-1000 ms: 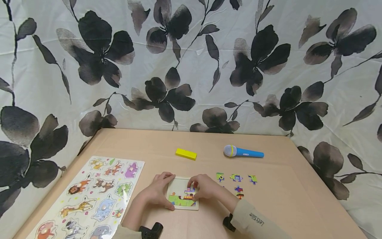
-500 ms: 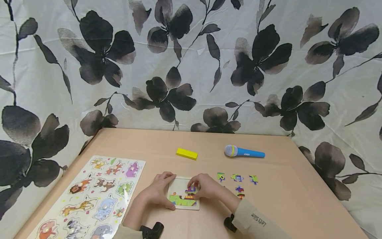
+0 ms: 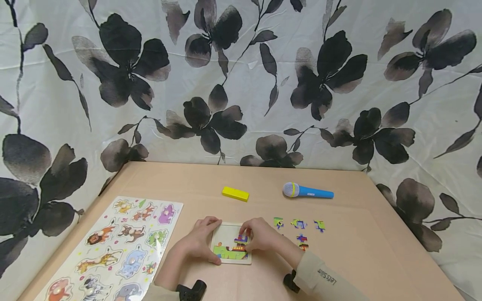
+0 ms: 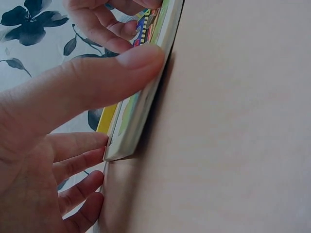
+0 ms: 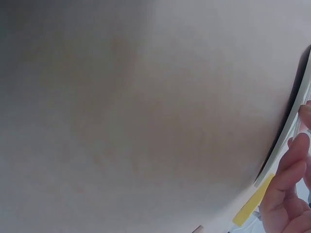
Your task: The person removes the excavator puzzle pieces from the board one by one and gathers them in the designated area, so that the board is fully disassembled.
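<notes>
A small white-framed jigsaw tray (image 3: 224, 232) lies in front of me, its lower part filled with green pieces and a colourful train section. My left hand (image 3: 198, 241) holds the tray's left side, thumb at the near corner and fingers at the far one. In the left wrist view the thumb (image 4: 138, 58) lies over the tray's edge. At the tray's right side, my right hand (image 3: 261, 235) pinches a colourful puzzle piece (image 3: 241, 239) set against the train section. Its fingertips partly hide that piece, and the right wrist view shows only the fingers (image 5: 286, 189) at the tray's edge.
Several loose puzzle pieces (image 3: 298, 224) lie to the right, one (image 3: 302, 241) nearer my right forearm. A yellow block (image 3: 235, 194) and a blue toy microphone (image 3: 312, 192) lie farther back. A large animal puzzle board (image 3: 113, 240) covers the table's left side.
My right fingers have shifted very slightly to the right over the piece. The left hand and the tray stay in place.
</notes>
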